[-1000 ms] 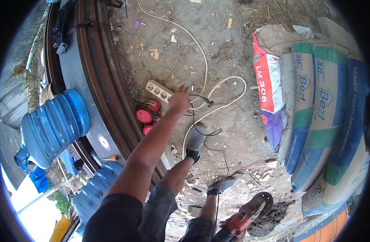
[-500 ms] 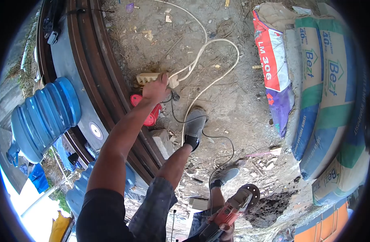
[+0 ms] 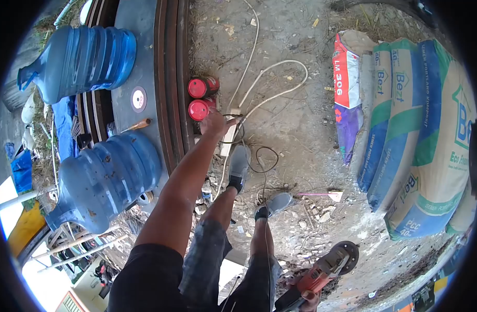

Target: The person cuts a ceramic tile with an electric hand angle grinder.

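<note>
My left hand (image 3: 214, 125) reaches down to the ground with its thumb spread from the fingers, close to a red can (image 3: 198, 110). Beside the thumb lies a white power strip (image 3: 228, 136), joined to a long pale cable (image 3: 272, 98). A dark cord (image 3: 255, 169) loops over the strip and past my left hand. At the lower right, my right hand (image 3: 307, 299) is wrapped around the body of a red and black angle grinder (image 3: 314, 281), its round disc (image 3: 348, 257) pointing away from me. A second red can (image 3: 197, 88) stands beside the first.
Blue water jugs (image 3: 88, 65) and a white disc (image 3: 138, 99) rest on a dark surface with brown metal beams (image 3: 172, 67) along its edge. Cement bags (image 3: 397, 114) are stacked at right, beside a red and purple bag (image 3: 346, 88). Rubble (image 3: 308, 221) lies near my feet.
The power strip, earlier under my left hand with its sockets toward the beams, now lies turned lengthwise beside it. My thumb has spread. Both red cans show more fully. The grinder stays in my right hand.
</note>
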A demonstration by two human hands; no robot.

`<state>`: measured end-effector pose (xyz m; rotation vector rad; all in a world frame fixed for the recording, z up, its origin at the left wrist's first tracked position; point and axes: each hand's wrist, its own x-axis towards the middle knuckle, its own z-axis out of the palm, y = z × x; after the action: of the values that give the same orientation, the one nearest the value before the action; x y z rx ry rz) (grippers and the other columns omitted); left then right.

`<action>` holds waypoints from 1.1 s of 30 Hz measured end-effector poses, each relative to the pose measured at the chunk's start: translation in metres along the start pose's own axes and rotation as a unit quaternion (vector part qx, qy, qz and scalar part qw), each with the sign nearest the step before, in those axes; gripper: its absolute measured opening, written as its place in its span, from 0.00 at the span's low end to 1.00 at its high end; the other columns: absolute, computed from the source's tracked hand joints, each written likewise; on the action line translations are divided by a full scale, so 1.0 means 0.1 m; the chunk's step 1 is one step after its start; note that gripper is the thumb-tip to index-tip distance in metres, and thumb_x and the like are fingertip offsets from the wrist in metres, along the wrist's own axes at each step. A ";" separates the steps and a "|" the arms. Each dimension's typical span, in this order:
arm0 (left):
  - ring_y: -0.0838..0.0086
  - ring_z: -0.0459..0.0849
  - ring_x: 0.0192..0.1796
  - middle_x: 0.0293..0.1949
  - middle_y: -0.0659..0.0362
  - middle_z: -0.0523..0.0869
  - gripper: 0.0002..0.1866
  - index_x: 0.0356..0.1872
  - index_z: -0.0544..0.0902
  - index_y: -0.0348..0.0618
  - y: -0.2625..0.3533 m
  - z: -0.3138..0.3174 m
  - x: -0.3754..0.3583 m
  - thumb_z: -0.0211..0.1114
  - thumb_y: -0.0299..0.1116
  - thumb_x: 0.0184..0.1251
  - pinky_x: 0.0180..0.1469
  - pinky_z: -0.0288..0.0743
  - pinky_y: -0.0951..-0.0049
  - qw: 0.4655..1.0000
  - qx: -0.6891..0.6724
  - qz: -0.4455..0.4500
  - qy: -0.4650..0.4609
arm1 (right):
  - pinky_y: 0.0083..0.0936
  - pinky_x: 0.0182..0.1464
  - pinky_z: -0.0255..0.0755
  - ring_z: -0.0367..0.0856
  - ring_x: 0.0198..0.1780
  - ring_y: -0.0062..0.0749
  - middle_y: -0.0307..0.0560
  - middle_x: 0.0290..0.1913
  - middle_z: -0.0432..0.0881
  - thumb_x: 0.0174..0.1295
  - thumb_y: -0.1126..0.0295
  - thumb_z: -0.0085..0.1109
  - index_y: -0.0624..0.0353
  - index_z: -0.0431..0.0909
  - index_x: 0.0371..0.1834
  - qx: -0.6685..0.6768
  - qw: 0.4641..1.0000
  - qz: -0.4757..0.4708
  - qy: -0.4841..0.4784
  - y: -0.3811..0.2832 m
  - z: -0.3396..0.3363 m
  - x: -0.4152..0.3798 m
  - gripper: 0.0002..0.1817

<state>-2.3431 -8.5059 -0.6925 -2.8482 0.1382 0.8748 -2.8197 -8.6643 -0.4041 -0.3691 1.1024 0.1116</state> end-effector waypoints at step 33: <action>0.54 0.87 0.46 0.47 0.51 0.82 0.24 0.46 0.81 0.42 -0.76 1.85 -0.13 0.74 0.49 0.56 0.47 0.80 0.54 0.989 -0.107 0.088 -0.047 | 0.41 0.50 0.83 0.85 0.47 0.49 0.58 0.45 0.82 0.44 0.68 0.74 0.62 0.64 0.63 -0.071 0.994 0.020 0.077 0.34 0.13 0.61 0.41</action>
<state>-2.4453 -8.3974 -0.8266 -3.0208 0.3041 1.1203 -2.7901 -8.6332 -0.4611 -0.4896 1.2590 0.1992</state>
